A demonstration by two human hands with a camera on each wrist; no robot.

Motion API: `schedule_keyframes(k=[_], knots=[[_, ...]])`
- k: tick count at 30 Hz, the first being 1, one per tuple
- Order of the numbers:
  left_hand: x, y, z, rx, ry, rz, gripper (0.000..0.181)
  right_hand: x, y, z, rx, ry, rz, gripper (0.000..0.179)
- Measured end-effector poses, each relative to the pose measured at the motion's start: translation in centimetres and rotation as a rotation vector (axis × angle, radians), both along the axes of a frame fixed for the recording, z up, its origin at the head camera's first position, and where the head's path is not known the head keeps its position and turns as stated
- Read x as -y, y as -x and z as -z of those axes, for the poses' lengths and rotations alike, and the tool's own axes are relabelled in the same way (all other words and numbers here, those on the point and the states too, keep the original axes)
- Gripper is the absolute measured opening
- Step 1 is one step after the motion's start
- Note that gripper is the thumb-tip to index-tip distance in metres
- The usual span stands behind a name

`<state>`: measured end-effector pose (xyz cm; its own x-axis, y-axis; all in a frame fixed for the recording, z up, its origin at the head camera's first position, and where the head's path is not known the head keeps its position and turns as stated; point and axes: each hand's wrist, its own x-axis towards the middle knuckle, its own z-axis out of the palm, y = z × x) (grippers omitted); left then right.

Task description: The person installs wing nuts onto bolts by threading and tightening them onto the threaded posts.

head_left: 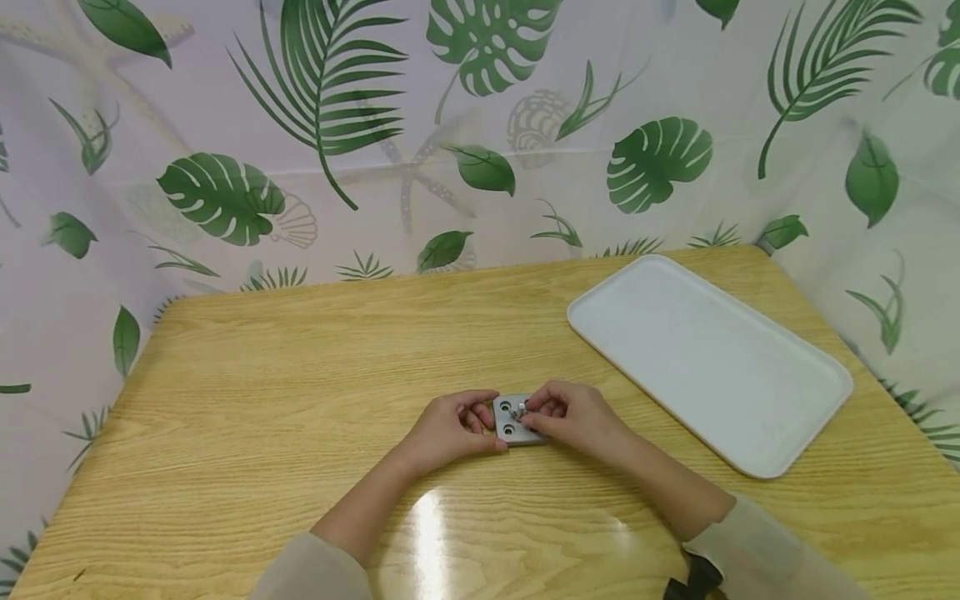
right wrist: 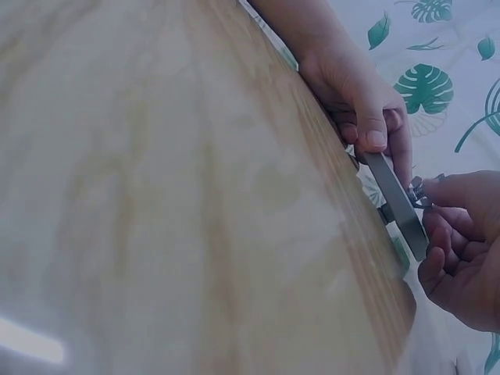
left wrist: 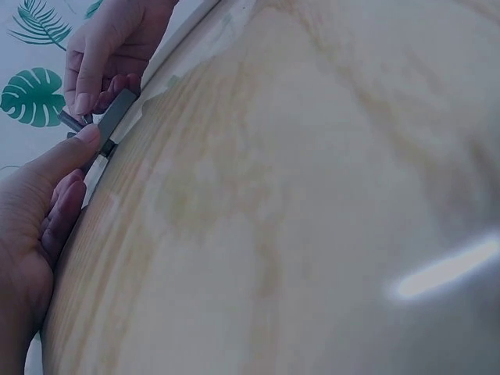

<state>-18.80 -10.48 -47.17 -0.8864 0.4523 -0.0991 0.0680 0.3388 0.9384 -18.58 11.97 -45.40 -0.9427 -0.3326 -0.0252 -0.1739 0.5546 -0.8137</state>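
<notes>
On the wooden table a grey metal plate point(head_left: 517, 434) with several round holes lies in front of me. My left hand point(head_left: 448, 429) grips its left side, with the thumb at the near edge and fingers at the far edge. In the right wrist view the plate point(right wrist: 397, 205) is seen edge-on, with a dark stub under it. My right hand point(head_left: 576, 417) pinches a small metal threaded piece point(right wrist: 419, 190) at the plate's upper face. The fingers partly cover that piece and the plate's right side.
A white rectangular tray point(head_left: 705, 358) rests at the right of the wooden table point(head_left: 300, 367). Behind stands a leaf-patterned cloth point(head_left: 375, 208). Something black point(head_left: 693, 577) shows by the right sleeve at the near edge of the view.
</notes>
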Motion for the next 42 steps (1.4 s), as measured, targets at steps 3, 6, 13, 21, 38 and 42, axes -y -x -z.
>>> schedule_keyframes(k=[3, 6, 13, 21, 38, 42], knots=[[0.1, 0.2, 0.5, -0.008, 0.006, 0.0, 0.069, -0.2, 0.0, 0.0, -0.008, 0.001, -0.014, 0.009], [0.1, 0.3, 0.4, -0.012, 0.011, 0.004, 0.069, -0.3, -0.1, -0.1, -0.018, 0.001, -0.023, 0.007], [0.1, 0.4, 0.3, -0.016, 0.016, 0.002, 0.068, -0.2, 0.0, -0.4, -0.032, -0.002, -0.022, 0.01], [0.2, 0.3, 0.2, -0.012, 0.006, -0.002, 0.068, -0.2, 0.0, -0.3, -0.049, 0.006, -0.019, 0.006], [0.2, 0.1, 0.2, 0.013, -0.012, 0.003, 0.067, 0.4, 0.0, -0.6, -0.006, -0.018, 0.065, 0.03], [0.2, 0.1, 0.3, 0.01, -0.006, 0.009, 0.066, 0.7, 0.0, -0.8, 0.015, -0.008, 0.072, 0.033]])
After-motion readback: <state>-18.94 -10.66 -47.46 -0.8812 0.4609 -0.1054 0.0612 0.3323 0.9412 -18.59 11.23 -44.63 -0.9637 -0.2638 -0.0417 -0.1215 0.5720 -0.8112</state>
